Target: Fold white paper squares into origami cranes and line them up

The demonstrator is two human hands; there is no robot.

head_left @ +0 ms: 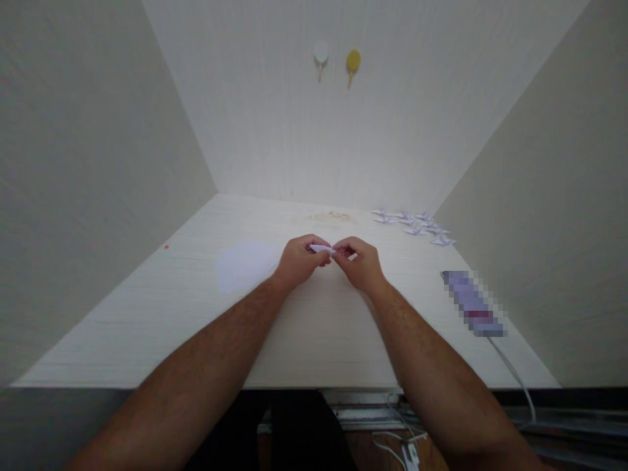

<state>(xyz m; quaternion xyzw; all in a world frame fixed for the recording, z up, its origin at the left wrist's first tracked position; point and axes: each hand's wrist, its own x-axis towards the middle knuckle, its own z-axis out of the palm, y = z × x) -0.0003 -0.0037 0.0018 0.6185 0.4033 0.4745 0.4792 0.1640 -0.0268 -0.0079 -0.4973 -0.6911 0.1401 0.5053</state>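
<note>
Between my two hands is a small folded piece of white paper (pixel 321 248), held just above the table. My left hand (pixel 303 258) pinches its left part, thumb on the near side. The fingertips of my right hand (pixel 360 261) are closed on the paper's right end. Part of the paper is covered by my fingers. Beside my left hand, a stack of white paper sheets (pixel 245 267) lies flat on the table. Several folded white paper cranes (pixel 415 224) stand grouped at the back right.
A blurred-out phone-like device (pixel 473 304) with a white cable (pixel 513 373) lies at the table's right edge. Walls enclose the white table (pixel 318 347) on three sides. A white and a yellow round hook (pixel 353 60) are on the back wall. A power strip (pixel 410 456) lies below.
</note>
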